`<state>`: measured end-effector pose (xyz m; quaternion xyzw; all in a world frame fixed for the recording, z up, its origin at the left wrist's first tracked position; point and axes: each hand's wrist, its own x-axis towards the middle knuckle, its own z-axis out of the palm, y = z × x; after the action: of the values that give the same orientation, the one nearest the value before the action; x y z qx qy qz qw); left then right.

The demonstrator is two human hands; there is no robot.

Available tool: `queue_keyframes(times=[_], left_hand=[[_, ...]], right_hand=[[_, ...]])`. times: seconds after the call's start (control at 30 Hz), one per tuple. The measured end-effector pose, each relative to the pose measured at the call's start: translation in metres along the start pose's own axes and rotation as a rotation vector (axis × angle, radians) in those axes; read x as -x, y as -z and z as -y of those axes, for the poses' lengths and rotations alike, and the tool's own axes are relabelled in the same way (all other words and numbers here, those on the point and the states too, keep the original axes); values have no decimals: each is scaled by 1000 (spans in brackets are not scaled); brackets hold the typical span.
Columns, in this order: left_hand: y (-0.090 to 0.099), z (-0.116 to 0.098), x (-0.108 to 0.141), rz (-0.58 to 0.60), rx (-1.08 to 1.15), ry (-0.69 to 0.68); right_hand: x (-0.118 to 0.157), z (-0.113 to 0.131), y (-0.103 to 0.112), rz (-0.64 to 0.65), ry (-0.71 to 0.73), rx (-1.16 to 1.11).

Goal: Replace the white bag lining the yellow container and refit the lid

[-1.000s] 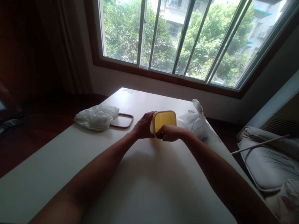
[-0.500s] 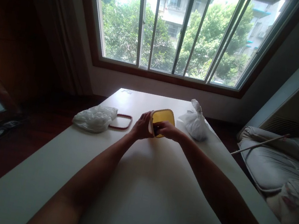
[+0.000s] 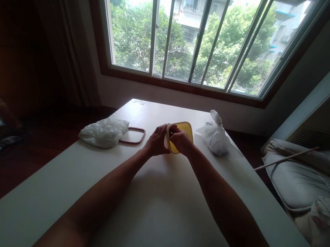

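Note:
My left hand [image 3: 157,141] is wrapped round the outer side of a squarish plastic container [image 3: 187,131] with a yellow inside and a pale rim. The container is tilted on its side above the table, its mouth turned partly towards me. My right hand [image 3: 180,140] reaches into the mouth with bent fingers, close to the rim on the left hand's side. Its fingertips are dark and partly hidden, so what they pinch cannot be made out. Left of my hands, a square lid with a reddish-brown rim [image 3: 143,137] lies flat on the table.
The white table [image 3: 148,218] stands under a window. On its left a crumpled white plastic bag [image 3: 104,132] touches the lid. A knotted white plastic bag [image 3: 216,139] sits at the right. Beyond the right edge are folded padded bedding [image 3: 299,177] and a thin stick [image 3: 286,158].
Inside the container, my right hand has shifted slightly left and up towards the rim, its forearm following. My left hand keeps its hold, and the bags and lid stay put.

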<state>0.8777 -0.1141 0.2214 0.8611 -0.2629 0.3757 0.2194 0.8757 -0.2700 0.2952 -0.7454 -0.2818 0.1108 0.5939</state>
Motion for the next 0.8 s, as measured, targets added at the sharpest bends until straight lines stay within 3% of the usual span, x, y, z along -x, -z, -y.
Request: queue_keyframes(times=[0.1, 0.27, 0.53, 0.7, 0.8], left_hand=[[0, -1, 0, 3, 3, -13], [0, 0, 1, -10, 13, -24], [1, -1, 2, -20, 2, -49], [0, -1, 2, 1, 10, -38], [-1, -1, 2, 0, 18, -37]], right_hand=[[-5, 1, -1, -107, -59, -309], [-14, -1, 2, -207, -65, -447], [-30, -12, 3, -245, -138, -397], [-32, -15, 4, -211, -144, -703], [-27, -15, 5, -148, -174, -746]])
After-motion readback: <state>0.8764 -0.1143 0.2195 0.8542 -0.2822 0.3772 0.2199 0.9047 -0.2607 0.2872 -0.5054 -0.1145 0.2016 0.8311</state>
